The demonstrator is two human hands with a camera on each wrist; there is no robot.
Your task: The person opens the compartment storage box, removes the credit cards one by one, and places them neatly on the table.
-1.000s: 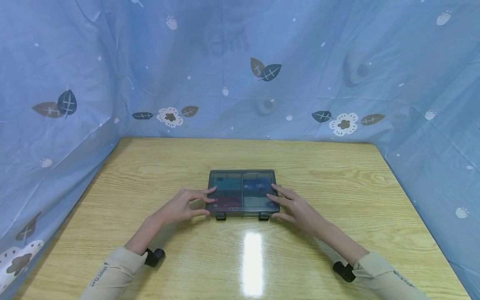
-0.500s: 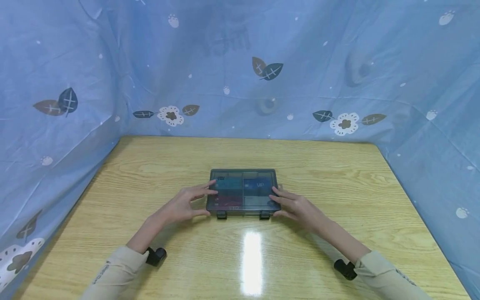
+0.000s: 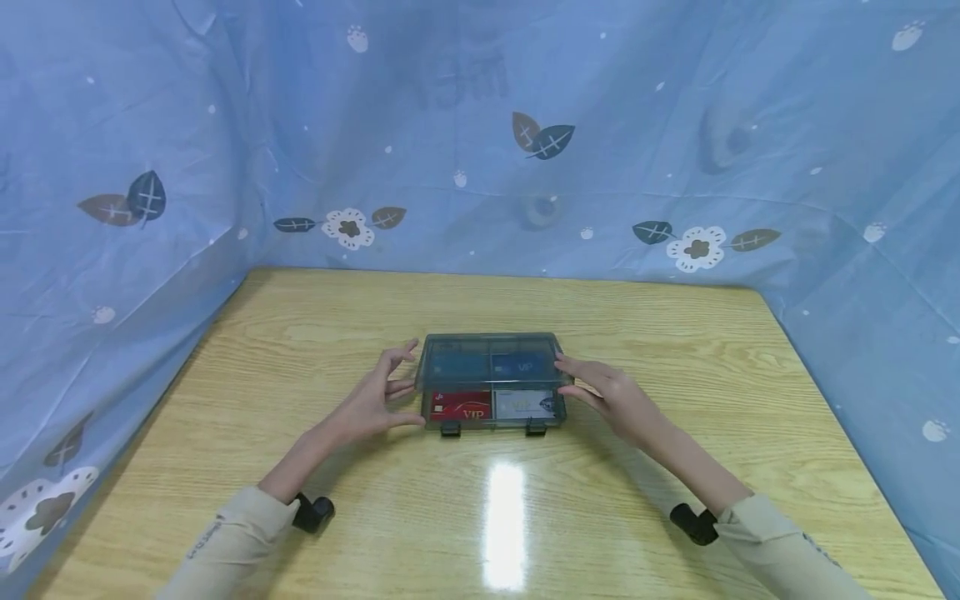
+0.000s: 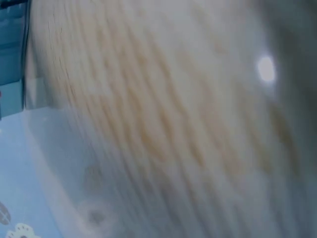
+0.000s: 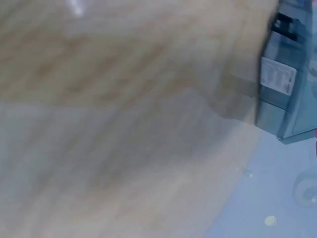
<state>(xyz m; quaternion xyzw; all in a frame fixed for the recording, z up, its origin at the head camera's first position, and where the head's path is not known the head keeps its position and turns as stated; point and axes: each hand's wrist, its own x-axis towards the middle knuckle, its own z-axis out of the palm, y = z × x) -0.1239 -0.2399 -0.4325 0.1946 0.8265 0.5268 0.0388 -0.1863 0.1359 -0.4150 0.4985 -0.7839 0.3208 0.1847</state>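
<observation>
A translucent dark teal plastic storage box (image 3: 495, 423) lies on the table in the head view, its hinged lid (image 3: 480, 375) raised at the front. Inside the front compartments are a red VIP card (image 3: 461, 406) and a whitish VIP card (image 3: 525, 404). Through the lid show a blue VIP card (image 3: 520, 365) and a teal one (image 3: 459, 364). My right hand (image 3: 611, 396) pinches the lid's front right corner. At the box's left side, my left hand (image 3: 378, 400) has its fingers spread, thumb by the front left corner and fingertips near the lid's edge.
Two black latches (image 3: 451, 429) hang at the box's front. The wooden table (image 3: 337, 321) is bounded by a blue patterned curtain (image 3: 450, 142) behind and on both sides. A pale label (image 5: 278, 76) is on the box's end in the right wrist view.
The lid was down before and its front edge has now risen, uncovering the front cards. My right hand has come up with it. My left fingers have left the lid's top.
</observation>
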